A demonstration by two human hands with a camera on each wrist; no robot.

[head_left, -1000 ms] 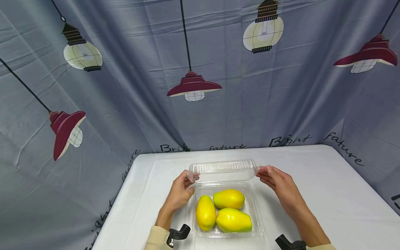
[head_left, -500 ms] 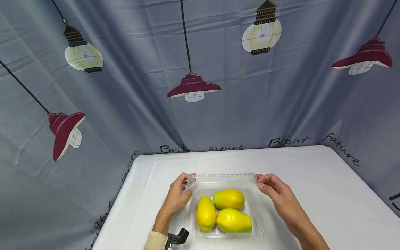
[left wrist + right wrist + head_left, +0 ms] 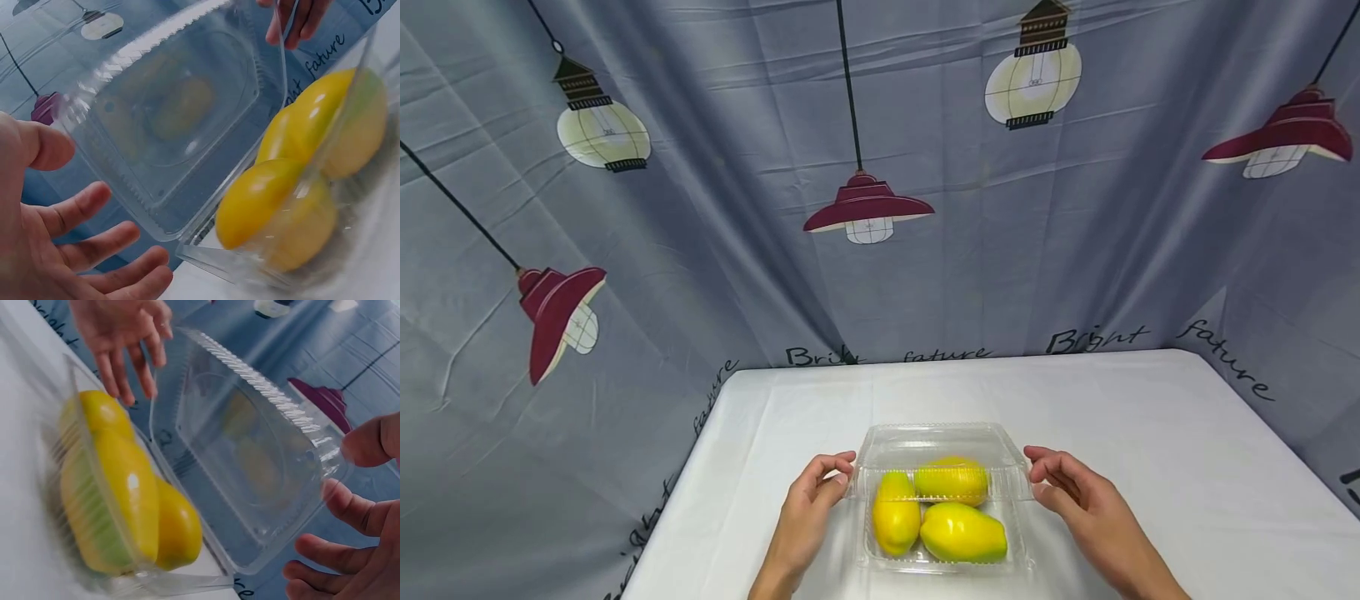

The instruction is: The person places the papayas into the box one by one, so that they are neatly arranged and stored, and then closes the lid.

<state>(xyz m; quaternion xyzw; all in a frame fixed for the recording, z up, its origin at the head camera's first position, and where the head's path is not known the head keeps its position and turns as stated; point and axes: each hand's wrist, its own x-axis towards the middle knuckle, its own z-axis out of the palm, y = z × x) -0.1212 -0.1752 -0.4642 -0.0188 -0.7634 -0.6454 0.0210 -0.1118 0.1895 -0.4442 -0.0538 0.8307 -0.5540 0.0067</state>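
Note:
A clear hinged plastic container (image 3: 1018, 533) sits on the table, its clear lid (image 3: 936, 442) tilted partway over the base. Three glossy yellow-green fruits, shaped like mangoes or papayas, lie inside; one fruit (image 3: 962, 532) is nearest the front. At the lid's left corner is my left hand (image 3: 803, 512), its fingers spread and its thumb close to the edge. My right hand (image 3: 1093, 508) pinches the opposite corner lightly between thumb and index fingertips, the other fingers loose. In the right wrist view the lid (image 3: 219, 444) stands raised between both hands.
A white cloth-covered table (image 3: 805, 400) lies beneath the container. Behind and at both sides hangs a grey-blue curtain (image 3: 737, 275) printed with lamps and lettering.
From beyond the base, the lid has swung toward me and down, and now partly covers the fruits in the head view. Both hands moved nearer with it; the left fingers have loosened.

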